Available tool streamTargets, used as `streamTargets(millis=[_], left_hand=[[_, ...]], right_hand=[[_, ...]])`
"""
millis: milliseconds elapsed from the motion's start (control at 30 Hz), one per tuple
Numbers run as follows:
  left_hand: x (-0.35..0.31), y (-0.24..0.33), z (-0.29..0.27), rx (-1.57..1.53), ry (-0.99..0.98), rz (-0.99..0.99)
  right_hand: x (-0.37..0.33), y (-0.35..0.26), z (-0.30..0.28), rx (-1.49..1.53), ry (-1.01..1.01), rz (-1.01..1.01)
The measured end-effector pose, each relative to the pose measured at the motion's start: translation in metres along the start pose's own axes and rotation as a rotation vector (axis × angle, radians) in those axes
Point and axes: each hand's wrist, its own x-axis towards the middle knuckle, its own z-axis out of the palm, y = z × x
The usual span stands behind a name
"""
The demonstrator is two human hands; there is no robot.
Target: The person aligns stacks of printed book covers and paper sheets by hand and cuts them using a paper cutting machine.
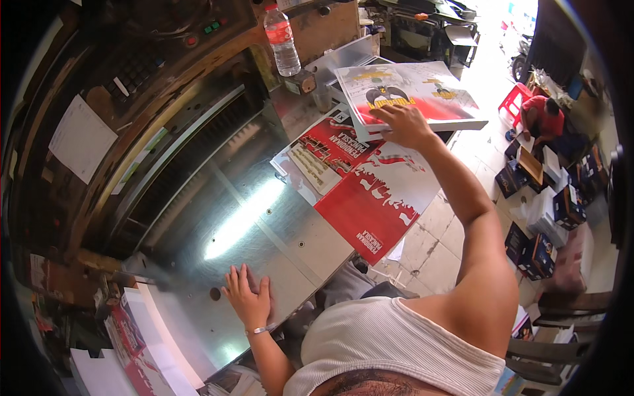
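Note:
My left hand [247, 298] lies flat with fingers spread on the bare metal table [290, 254] of a large machine. My right hand [411, 127] is at the near edge of a thick stack of printed covers [422, 86], at the far right end of the table. Its fingers reach over the top cover, and the thumb seems to be at the stack's edge. The top cover is white and red with a dark winged emblem. Below and nearer me, a flat red-and-white printed cover sheet [376, 204] rests on the table, partly under the stack.
A water bottle [282, 43] stands on the machine's ledge near a small block [301, 82]. Paper stacks [155, 336] fill the lower left. A dark slot [191, 171] runs along the table's back. At right, a person in red [545, 119] sits low among boxes [528, 251].

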Motion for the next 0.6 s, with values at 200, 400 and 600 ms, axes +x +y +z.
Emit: streamTargets(millis=[200, 400, 600], left_hand=[[-0.001, 0.0, 0.0, -0.026, 0.009, 0.022], [-0.004, 0.003, -0.004, -0.035, 0.0, 0.014], [0.002, 0.008, -0.008, -0.058, -0.002, 0.001]], right_hand=[[-0.004, -0.003, 0.013, -0.144, 0.101, 0.049], [0.015, 0.032, -0.043, -0.046, 0.385, 0.22], [-0.06, 0.009, -0.072, -0.007, 0.502, 0.167]])
